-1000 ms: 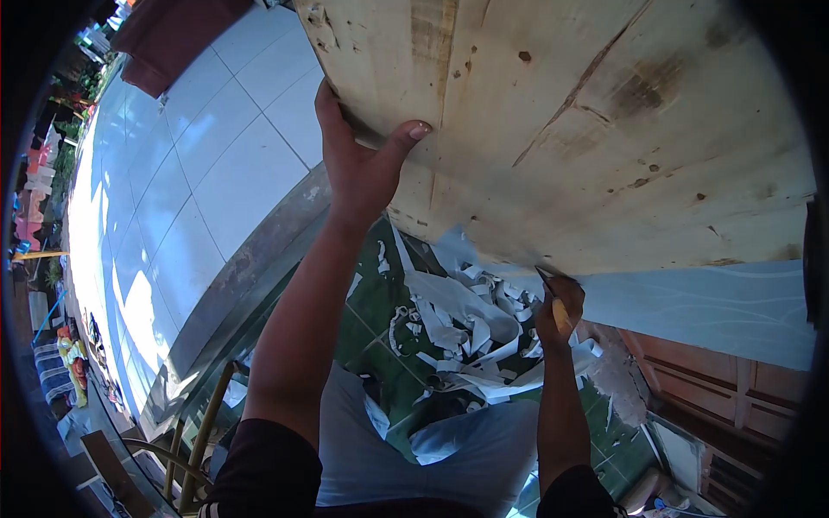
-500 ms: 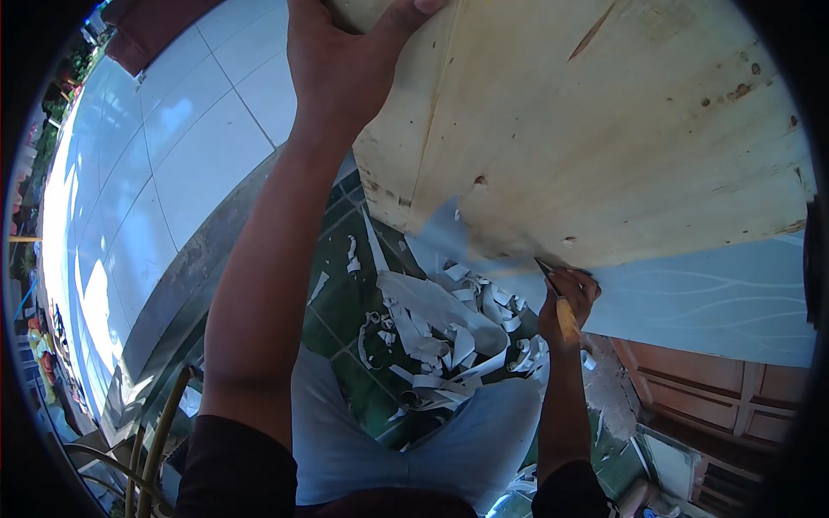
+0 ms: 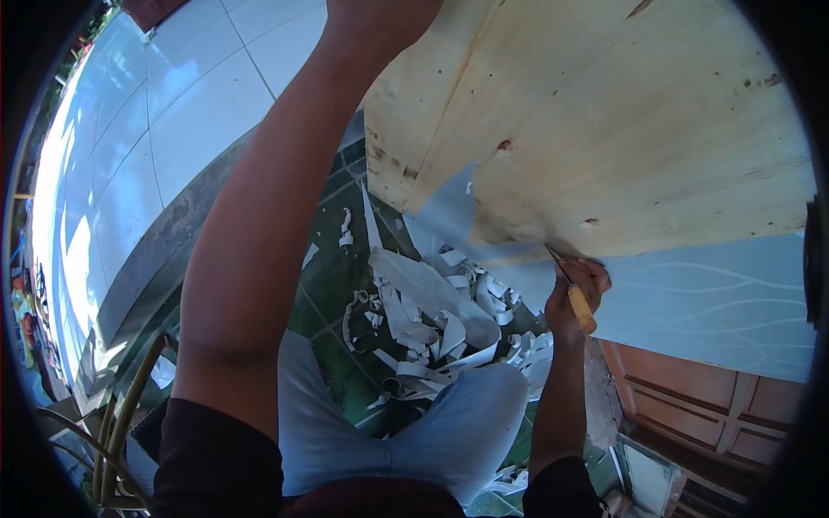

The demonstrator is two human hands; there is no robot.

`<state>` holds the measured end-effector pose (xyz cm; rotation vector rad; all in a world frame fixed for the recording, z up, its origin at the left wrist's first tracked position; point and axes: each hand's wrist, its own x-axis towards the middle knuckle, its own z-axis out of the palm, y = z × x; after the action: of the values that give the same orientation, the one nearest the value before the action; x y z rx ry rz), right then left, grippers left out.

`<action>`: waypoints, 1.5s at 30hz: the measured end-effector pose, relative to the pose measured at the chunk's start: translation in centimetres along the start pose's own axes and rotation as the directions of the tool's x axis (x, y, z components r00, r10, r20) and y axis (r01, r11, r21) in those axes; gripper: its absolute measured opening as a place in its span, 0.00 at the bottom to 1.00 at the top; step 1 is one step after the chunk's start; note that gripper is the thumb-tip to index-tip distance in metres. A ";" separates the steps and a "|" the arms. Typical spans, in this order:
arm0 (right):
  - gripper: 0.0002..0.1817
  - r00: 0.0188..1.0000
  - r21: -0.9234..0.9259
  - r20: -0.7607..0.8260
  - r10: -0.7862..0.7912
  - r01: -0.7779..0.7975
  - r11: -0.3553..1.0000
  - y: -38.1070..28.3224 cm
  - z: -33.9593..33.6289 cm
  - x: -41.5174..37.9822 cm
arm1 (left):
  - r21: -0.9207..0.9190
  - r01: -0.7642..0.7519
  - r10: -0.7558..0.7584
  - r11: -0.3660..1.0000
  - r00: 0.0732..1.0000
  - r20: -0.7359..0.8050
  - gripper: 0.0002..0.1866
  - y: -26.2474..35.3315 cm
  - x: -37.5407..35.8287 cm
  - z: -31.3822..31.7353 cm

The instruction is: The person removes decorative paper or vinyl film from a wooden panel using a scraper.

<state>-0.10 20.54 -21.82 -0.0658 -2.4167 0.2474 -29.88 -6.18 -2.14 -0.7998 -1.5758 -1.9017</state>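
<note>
The right hand (image 3: 577, 289) grips a wooden-handled scraper (image 3: 572, 289) at the grey veneer's (image 3: 708, 302) edge on the tilted plywood board (image 3: 622, 129), best kept shallow, while the left hand (image 3: 380, 17), grip unclear at the frame's top, steadies the board.

No text, label, brand, number or sign can be read anywhere; only a faint wavy line pattern is seen on the blue-grey sheet (image 3: 708, 293).
</note>
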 end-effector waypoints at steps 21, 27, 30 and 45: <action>0.09 0.991 -0.071 0.114 -0.073 0.082 0.994 -0.2 -0.2 0.3 | 0.127 0.054 -0.046 0.990 0.997 -0.061 0.55 -0.5 0.0 0.0; 0.09 0.975 -0.020 0.217 -0.055 0.061 0.998 -2.1 0.5 -0.3 | 0.107 0.077 -0.076 0.991 0.997 -0.017 0.58 0.0 -0.3 -0.2; 0.09 0.999 0.285 -0.009 -0.046 0.047 0.957 -4.8 1.9 1.7 | 0.178 0.005 -0.003 0.984 1.000 -0.016 0.58 -0.1 0.1 -0.5; 0.05 0.991 0.277 -0.131 0.010 0.027 0.961 -12.5 4.5 10.8 | 0.142 0.405 -0.367 0.903 0.901 -0.231 0.49 -7.5 -16.3 -3.9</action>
<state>-10.90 8.78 -15.74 0.0543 -2.2290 0.5594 -24.70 -8.15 -19.66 -0.2115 -1.8532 -1.9850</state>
